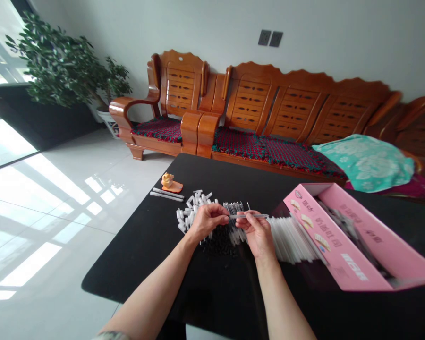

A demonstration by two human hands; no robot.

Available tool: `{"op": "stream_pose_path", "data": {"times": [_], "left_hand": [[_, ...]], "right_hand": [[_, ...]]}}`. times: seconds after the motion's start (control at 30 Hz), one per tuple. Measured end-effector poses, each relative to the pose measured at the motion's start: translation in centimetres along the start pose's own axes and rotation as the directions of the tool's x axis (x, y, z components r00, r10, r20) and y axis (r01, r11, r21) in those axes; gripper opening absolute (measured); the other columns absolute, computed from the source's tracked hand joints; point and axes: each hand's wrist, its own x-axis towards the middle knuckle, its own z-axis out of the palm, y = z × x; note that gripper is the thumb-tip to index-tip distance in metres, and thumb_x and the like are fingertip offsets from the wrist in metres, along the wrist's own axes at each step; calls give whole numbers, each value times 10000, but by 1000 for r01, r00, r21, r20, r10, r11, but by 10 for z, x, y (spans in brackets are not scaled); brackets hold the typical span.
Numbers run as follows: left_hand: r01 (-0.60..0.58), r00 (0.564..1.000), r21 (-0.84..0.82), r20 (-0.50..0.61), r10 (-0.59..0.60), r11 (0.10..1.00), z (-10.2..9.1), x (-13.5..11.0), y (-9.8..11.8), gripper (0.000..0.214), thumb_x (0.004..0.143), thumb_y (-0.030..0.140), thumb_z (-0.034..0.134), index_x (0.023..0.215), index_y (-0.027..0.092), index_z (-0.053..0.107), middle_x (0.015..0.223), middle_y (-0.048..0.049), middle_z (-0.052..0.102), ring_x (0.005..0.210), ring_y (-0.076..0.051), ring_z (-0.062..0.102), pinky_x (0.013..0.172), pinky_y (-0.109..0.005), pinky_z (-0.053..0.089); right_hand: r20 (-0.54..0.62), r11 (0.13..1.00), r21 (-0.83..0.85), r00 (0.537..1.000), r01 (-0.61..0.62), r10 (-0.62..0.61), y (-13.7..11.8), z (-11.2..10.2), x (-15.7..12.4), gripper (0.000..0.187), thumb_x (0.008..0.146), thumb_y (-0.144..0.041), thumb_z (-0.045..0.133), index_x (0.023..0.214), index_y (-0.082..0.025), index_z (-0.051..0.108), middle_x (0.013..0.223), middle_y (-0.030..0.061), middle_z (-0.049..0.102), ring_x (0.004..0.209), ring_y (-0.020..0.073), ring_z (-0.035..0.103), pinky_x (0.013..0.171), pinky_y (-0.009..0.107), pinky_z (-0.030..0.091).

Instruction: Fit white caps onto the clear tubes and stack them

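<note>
Two hands (208, 221) (258, 233) pinching a slim tube (241, 216) | black table (127, 269) | wooden sofa (248, 108) | glossy floor (74, 198)

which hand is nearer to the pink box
Right. The right hand is to the left of the pink box, with white tubes lying between them; the left hand is farther left, beyond the right hand.

1. Leafy potted plant (60, 71), far left.
2. Carved wooden armchair (180, 89) beside matching settee (293, 101); patterned pads (239, 145) on seats.
3. Turquoise floral cloth (368, 163), settee's right part.
4. Two dark wall sockets (264, 37) above settee.
5. Small orange figurine (167, 181) on surface (127, 255).
</note>
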Motion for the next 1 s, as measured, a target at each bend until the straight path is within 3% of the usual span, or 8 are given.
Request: {"op": "stream_pose_path", "data": {"times": [0.1, 0.2, 0.3, 0.4, 0.83, 0.9, 1.0], "left_hand": [[-19, 1000, 4, -18, 19, 1000, 1, 0, 0, 329, 664, 358, 809, 846, 115, 682, 707, -34, 683, 605, -126, 633, 598, -227, 510], [-16, 1000, 85, -21, 18, 996, -1, -1, 3, 376, 736, 446, 736, 923, 125, 673, 708, -34, 682, 571, -126, 611, 550, -225, 485], [-9, 1000, 306, -21, 16, 952, -6, -2, 6, 430, 843, 540, 576, 806, 123, 676, 556, -5, 607, 466, -98, 520, 462, -200, 380], [-49, 999, 449, 27, 41, 892, -9, -3, 7, 483, 865, 558, 528, 693, 123, 649, 493, 14, 536, 452, -87, 485, 446, -193, 316], [7, 1000, 252, -4, -6, 968, -1, -1, 4, 356, 727, 450, 733, 841, 123, 650, 585, 8, 591, 490, -98, 535, 465, -188, 398], [-13, 1000, 273, -5, 15, 962, -2, -1, 5, 371, 747, 471, 713, 865, 124, 657, 596, 9, 594, 488, -97, 533, 458, -186, 387], [-46, 999, 392, 18, 42, 919, -5, -2, 5, 413, 840, 519, 587, 754, 122, 661, 519, 17, 540, 440, -84, 489, 429, -183, 325]], "right_hand": [[-7, 1000, 11, 1000, -3, 3, 0, 0, 0, 144, 774, -248, 755, 863, -162, 683, 869, 82, 768, 659, 161, 728, 635, 263, 620], [-13, 1000, 28, 1000, -4, 4, -1, 0, 1, 145, 764, -240, 763, 860, -165, 683, 862, 80, 769, 659, 159, 728, 638, 259, 621], [-13, 999, 36, 1000, 3, -3, -1, -1, 1, 151, 764, -237, 763, 868, -164, 683, 871, 82, 769, 672, 163, 731, 651, 265, 622], [-8, 1000, 31, 1000, 6, -5, -1, -1, 1, 156, 768, -240, 761, 875, -159, 683, 873, 88, 768, 672, 167, 732, 654, 267, 623], [7, 1000, 6, 1000, 2, -2, 0, -2, 0, 156, 777, -253, 755, 875, -159, 677, 876, 84, 766, 663, 163, 730, 645, 264, 620], [3, 1000, 8, 1000, 4, -4, 0, -2, 0, 152, 779, -251, 752, 876, -162, 677, 875, 81, 766, 666, 162, 730, 644, 262, 621], [0, 1000, 9, 1000, 9, -9, 0, -1, 0, 150, 780, -249, 750, 882, -168, 675, 881, 77, 766, 675, 162, 731, 648, 264, 622]]}}
